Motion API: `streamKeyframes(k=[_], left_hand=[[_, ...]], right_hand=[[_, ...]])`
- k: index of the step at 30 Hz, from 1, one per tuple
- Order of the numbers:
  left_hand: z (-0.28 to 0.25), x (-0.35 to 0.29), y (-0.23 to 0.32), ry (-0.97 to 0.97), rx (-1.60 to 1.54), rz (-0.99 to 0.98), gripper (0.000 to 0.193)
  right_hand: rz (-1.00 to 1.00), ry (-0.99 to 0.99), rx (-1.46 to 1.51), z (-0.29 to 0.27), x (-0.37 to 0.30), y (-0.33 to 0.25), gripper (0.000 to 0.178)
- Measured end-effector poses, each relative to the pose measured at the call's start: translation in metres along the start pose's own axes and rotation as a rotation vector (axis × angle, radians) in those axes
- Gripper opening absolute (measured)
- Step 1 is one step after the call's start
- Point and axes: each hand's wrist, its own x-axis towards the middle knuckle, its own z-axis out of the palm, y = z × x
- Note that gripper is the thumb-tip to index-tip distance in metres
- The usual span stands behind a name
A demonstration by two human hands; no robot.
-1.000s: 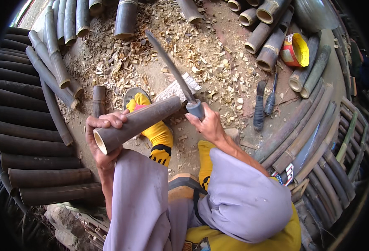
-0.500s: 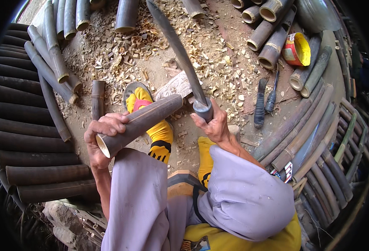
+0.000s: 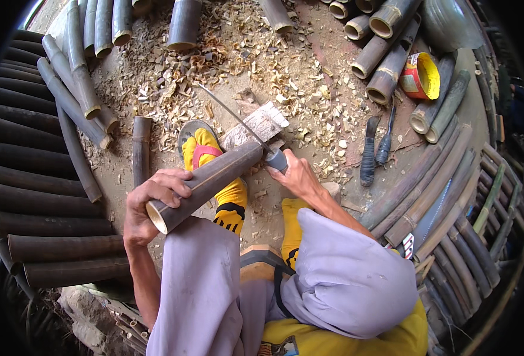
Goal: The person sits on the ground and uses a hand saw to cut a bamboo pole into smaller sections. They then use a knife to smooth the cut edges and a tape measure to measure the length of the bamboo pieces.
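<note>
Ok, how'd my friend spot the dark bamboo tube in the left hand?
Find the pale purple cloth trousers at the bottom. Just above the left knee, the left hand grips a dark brown, hollow bamboo tube slanting up towards the right hand. Unlike the dark bamboo lengths lying around, it's hand-held, with a pale lengthwise stripe.

soft even light, faint shadows, fisheye-bent edges, black corners
</note>
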Motion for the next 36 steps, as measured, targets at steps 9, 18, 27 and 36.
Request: streamKeyframes(k=[9,18,27,36], left_hand=[[-0.039,-0.070,0.001,-0.023,0.070,-0.812,0.110],[0.047,-0.017,-0.011,0.681,0.756,-0.264,0.046],[0.039,0.060,0.009,1.037,-0.090,0.249,0.029],[0.052,0.071,-0.028,1.022,-0.164,0.350,0.030]], right_hand=[[0.048,-0.011,0.256,0.014,-0.005,-0.013,0.041],[-0.032,-0.034,0.303,0.006,-0.006,-0.026,0.040],[-0.094,0.161,0.402,0.005,-0.021,-0.029,0.038],[-0.379,0.349,0.275,-0.013,-0.022,-0.060,0.041]])
